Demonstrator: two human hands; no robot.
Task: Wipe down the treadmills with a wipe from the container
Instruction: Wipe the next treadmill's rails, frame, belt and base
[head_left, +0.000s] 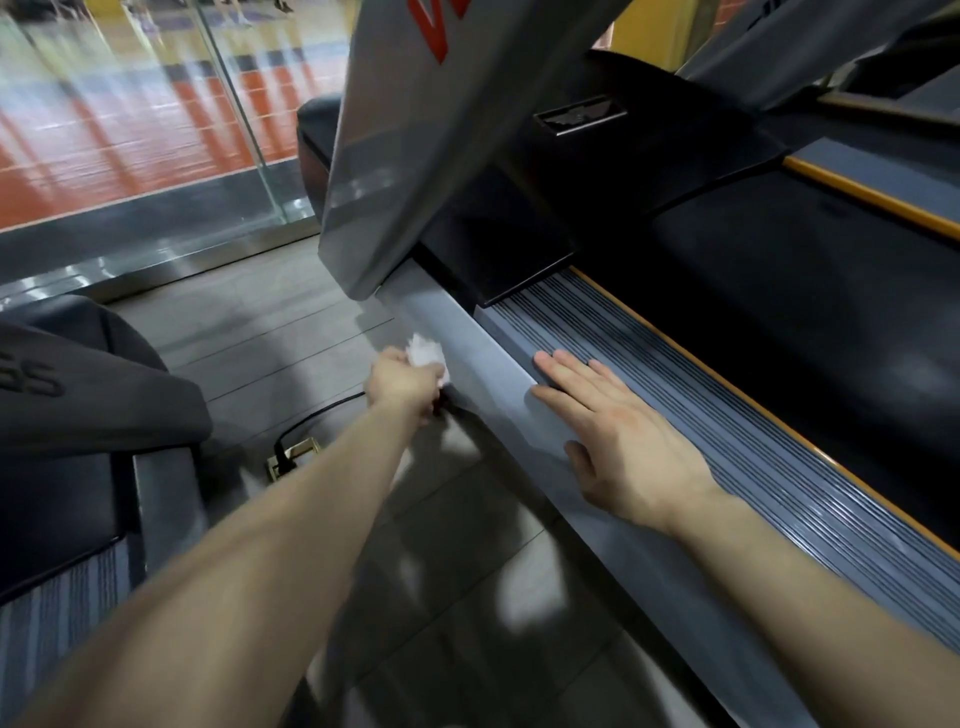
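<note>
A grey treadmill fills the right half of the view, with a ribbed side rail (727, 436) running from the centre to the lower right. My left hand (402, 384) grips a crumpled white wipe (427, 352) and holds it against the outer side of the rail, just below the grey upright post (415, 156). My right hand (618, 436) lies flat on top of the rail with straight fingers, a little nearer to me than the wipe. The wipe container is not in view.
The black running belt (810, 291) with an orange edge strip lies right of the rail. A second treadmill (78, 415) stands at the left. Between them is tiled floor with a black cable (311, 421) and a brass floor socket (293, 457). A glass wall (156, 130) is ahead.
</note>
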